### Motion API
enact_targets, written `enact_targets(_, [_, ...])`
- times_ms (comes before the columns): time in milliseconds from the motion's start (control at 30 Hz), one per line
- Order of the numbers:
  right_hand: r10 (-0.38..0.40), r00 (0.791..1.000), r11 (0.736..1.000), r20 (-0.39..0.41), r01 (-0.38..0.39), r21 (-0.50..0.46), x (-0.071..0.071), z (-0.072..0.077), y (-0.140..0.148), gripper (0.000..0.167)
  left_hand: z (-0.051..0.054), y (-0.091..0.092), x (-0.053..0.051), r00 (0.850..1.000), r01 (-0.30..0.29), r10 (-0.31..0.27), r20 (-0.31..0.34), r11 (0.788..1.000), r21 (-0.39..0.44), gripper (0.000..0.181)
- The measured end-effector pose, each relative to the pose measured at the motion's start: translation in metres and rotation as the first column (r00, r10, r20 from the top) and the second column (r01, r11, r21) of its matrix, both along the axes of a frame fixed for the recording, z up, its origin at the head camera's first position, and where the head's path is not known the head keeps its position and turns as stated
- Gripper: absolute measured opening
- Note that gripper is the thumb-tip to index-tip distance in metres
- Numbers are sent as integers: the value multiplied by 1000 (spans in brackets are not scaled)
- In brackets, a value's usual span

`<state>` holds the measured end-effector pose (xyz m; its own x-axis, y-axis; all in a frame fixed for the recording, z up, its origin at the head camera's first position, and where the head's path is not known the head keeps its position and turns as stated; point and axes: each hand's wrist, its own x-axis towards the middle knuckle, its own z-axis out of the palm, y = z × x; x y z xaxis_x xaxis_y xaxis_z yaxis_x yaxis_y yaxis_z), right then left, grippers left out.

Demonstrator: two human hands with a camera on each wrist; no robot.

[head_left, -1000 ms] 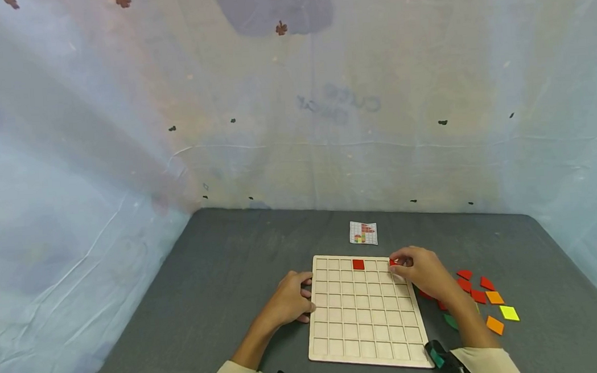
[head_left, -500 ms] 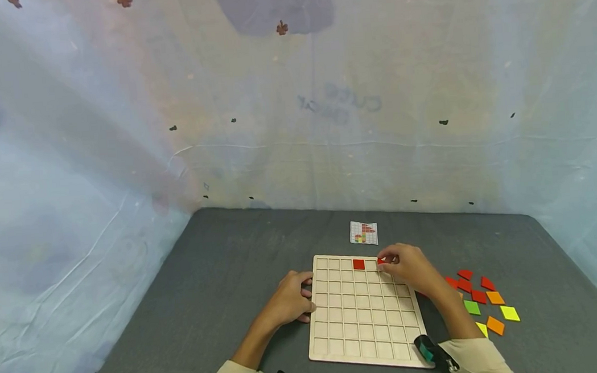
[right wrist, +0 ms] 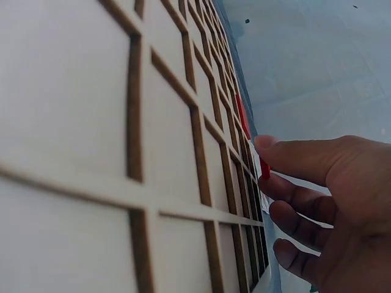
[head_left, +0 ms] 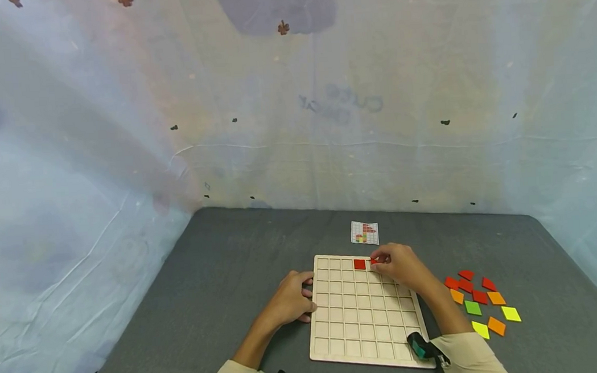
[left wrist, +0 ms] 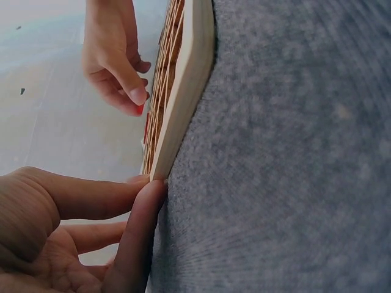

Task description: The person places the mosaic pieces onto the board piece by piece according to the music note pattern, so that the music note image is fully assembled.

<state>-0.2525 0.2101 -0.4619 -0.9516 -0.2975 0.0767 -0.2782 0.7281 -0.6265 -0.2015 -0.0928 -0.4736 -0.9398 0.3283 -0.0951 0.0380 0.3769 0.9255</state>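
A pale wooden grid board (head_left: 358, 317) lies flat on the dark grey table. My left hand (head_left: 291, 296) holds its left side, thumb and a finger pinching the edge (left wrist: 162, 155) in the left wrist view. Over the board's far row, my right hand (head_left: 400, 266) pinches a small red tile (right wrist: 264, 168) between thumb and index finger; most of this tile is hidden by the fingers in the head view. A red square tile (head_left: 359, 264) sits in a far-row cell just left of it.
Behind the board lies a small printed card (head_left: 364, 232) with a coloured grid pattern. Loose tiles lie right of the board: several red (head_left: 466, 285), several orange (head_left: 496, 298), a green one (head_left: 473, 307) and two yellow (head_left: 511, 314). Plastic sheeting (head_left: 297, 169) surrounds the table.
My right hand has moved left along the far row with the red tile, nearer to the placed red square. The left hand stays at the board's edge.
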Motion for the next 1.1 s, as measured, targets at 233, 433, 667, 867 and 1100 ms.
enact_targets(233, [13,1000,1000,-8,-13,13,1,-1,1,14,0,1,0,1000,5,-5,-6,1000,-3,76])
enact_targets(433, [8,1000,999,-22,-7,35,1,-1,2,9,0,0,1,1000,10,-10,-5,1000,-1,75])
enact_targets(667, [4,1000,999,-26,-3,39,-1,-5,1,8,-1,1,0,1000,7,-7,-8,1000,-1,75])
enact_targets(867, [1,1000,999,-21,-1,34,-2,-6,-1,12,-2,2,0,1000,3,-3,-5,1000,-4,74])
enact_targets(1100, [16,999,1000,-32,-15,21,-1,-6,0,15,0,2,0,1000,5,-5,-3,1000,0,75])
